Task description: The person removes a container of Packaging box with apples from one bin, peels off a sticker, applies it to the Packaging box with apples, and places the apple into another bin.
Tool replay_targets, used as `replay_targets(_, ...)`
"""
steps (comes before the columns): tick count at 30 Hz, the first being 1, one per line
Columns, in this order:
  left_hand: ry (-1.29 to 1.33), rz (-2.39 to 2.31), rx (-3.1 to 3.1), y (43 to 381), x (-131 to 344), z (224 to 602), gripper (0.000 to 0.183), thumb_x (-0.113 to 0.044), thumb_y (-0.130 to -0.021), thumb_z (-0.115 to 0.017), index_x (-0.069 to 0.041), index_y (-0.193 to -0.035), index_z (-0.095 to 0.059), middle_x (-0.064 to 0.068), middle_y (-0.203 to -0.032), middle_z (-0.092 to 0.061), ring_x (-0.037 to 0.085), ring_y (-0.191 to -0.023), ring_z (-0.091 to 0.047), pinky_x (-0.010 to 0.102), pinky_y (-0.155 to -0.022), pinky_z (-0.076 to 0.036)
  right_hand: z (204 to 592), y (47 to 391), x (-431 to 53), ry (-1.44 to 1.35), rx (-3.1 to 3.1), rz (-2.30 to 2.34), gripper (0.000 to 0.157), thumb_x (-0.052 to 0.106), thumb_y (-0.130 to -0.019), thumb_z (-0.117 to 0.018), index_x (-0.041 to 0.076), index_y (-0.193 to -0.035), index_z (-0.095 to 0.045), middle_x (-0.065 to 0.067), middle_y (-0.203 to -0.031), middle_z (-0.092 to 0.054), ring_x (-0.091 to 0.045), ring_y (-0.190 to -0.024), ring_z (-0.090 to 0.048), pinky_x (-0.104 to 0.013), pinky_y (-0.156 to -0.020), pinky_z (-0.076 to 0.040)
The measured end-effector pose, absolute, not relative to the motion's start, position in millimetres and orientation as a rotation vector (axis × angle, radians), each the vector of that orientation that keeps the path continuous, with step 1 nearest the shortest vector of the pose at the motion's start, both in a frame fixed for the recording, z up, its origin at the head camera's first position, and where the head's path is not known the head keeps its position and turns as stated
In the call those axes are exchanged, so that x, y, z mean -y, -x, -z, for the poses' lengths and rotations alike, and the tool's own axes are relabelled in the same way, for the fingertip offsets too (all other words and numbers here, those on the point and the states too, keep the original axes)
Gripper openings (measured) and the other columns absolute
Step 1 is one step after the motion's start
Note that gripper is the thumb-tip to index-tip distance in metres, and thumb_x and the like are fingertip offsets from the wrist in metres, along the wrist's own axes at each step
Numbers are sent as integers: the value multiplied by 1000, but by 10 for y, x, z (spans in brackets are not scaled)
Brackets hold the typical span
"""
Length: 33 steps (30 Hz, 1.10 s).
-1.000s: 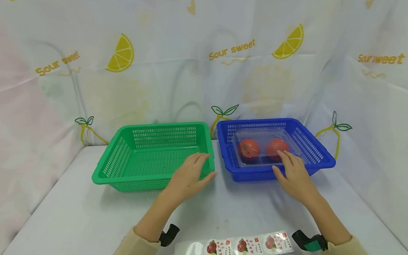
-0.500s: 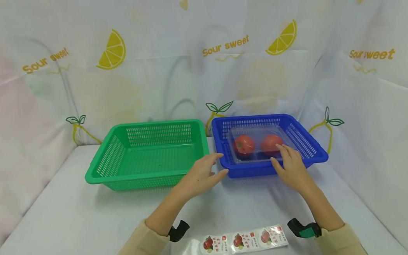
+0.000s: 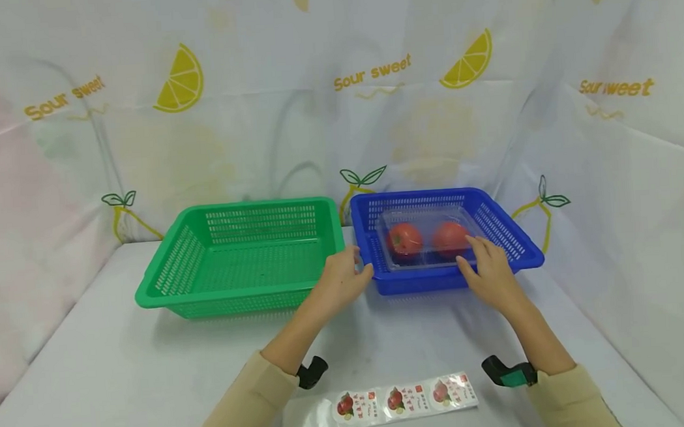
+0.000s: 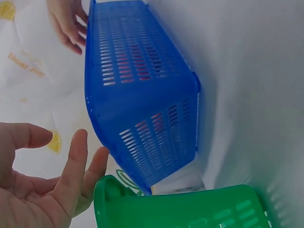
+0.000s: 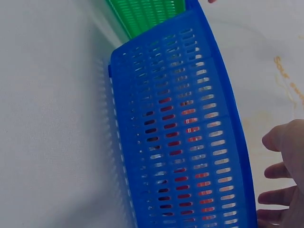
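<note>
Clear box (image 3: 427, 239): lies inside the blue basket (image 3: 417, 282), at the right of the worktop (image 3: 110, 365), with two red tomatoes (image 3: 451, 239) showing through its plastic; whether it is latched cannot be told.
Right hand (image 3: 491, 275): over the near right part of the clear box, fingers spread and a little bent, grip holding nothing; contact with the plastic cannot be made out.
Left hand (image 3: 339, 282): near the blue basket's near left corner, grip loose, nothing in it.
Two-handed grasp: likely the step in hand; the left hand should pass over the blue rim from above before the right hand takes any weight.
Short ends: pinching both low and evenly should keep the box level; a tilt could roll the tomatoes, a hard squeeze flex the plastic.
Green basket (image 3: 229, 297): stands just beside, so the left wrist should clear its near right corner.
Sticker strip (image 3: 380, 405): lies flat, nearer the person than both baskets, best left undisturbed.
</note>
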<state>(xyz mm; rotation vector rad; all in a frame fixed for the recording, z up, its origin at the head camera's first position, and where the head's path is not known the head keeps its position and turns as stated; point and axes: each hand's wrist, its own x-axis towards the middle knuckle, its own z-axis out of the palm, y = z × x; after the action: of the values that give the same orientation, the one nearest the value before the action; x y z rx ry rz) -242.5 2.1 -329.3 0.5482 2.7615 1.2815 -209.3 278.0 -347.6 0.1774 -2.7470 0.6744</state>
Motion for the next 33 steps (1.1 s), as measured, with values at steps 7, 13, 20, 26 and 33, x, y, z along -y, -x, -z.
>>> replay_targets(7, -485, -1127, -2860, 2531, -63, 3274, 36, -22, -91, -53, 6, -113, -49, 11, -82, -59, 17, -63, -56, 27, -49, -46, 3478, 2266, -2867, -170, 2737, -678, 51, 21, -96, -43, -14, -132, -32, -36, -131, -32, -52, -123, -24, -62, -98, -19)
replay_targets(13, -492, -869, -2976, 2618, -136, 3283, 27, -27, -90, -54, -2, -100, -51, 6, -70, -53, 18, -56, -51, 29, -44, -41, 3455, 2415, -2941, -105, 2810, -585, 52, 23, -97, -41, -14, -132, -33, -37, -130, -34, -53, -121, -25, -61, -98, -19)
replay_targets(20, -456, -660, -3069, 2687, -246, 3331, 24, -31, -88, -55, -9, -79, -50, 3, -63, -50, 18, -53, -48, 33, -44, -38, 3463, 2540, -3028, -29, 2885, -447, 50, 21, -96, -41, -15, -130, -35, -37, -129, -35, -54, -120, -26, -61, -100, -16)
replay_targets(26, -462, -648, -3083, 2718, -274, 3355, 26, -29, -87, -55, -12, -69, -48, 1, -58, -45, 16, -50, -44, 31, -43, -37, 3468, 2620, -3100, 19, 2921, -487, 51, 23, -97, -39, -15, -131, -32, -38, -130, -33, -54, -121, -24, -62, -100, -14)
replay_targets(33, -435, -670, -3094, 2764, -284, 3354, 30, -28, -88, -55, -13, -64, -46, 0, -54, -44, 15, -47, -41, 29, -41, -34, 3431, 2714, -3207, 31, 2947, -604, 54, 23, -97, -37, -18, -132, -27, -41, -130, -31, -55, -121, -26, -61, -98, -19)
